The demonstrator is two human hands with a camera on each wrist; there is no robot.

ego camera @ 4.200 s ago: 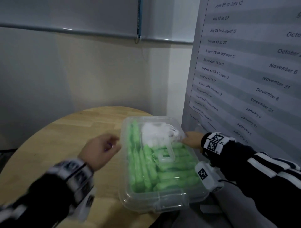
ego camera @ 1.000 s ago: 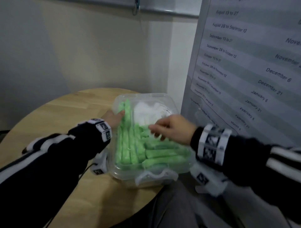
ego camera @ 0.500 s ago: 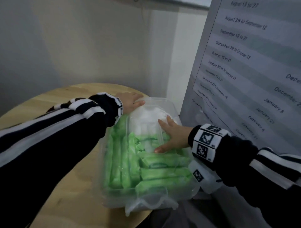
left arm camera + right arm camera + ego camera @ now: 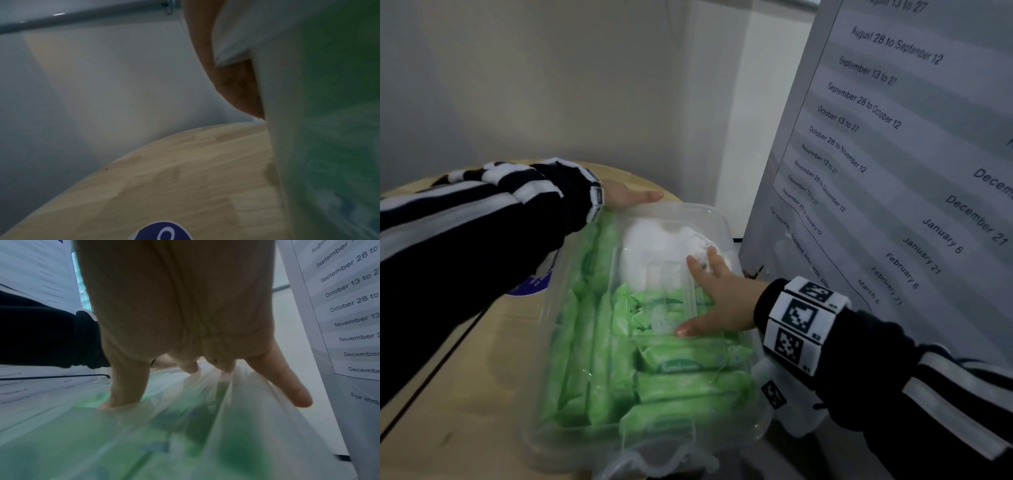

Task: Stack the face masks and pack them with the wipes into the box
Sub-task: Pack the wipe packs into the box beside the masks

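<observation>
Both hands press flat on the clear lid of a packed plastic box at the edge of a round wooden table.

Head view: the clear rectangular plastic box [image 4: 571, 387] sits on the round light-wood table [image 4: 465, 394], holding rows of green wipe packets [image 4: 674, 383] and white face masks [image 4: 654, 246] at its far end; the left hand [image 4: 628, 198] lies with fingers straight on the far left corner of the transparent lid [image 4: 705, 222], and the right hand [image 4: 719, 301] rests spread on the lid's right side, beside a grey printed date schedule board [image 4: 893, 137]. Left wrist view: blurred; the box wall shows green, the hand's edge touches it, and a dark blue round sticker [image 4: 162, 230] lies on the table. Right wrist view: the right hand's fingers [image 4: 127, 382] are extended and splayed, tips pressing the lid above the green packets.
</observation>
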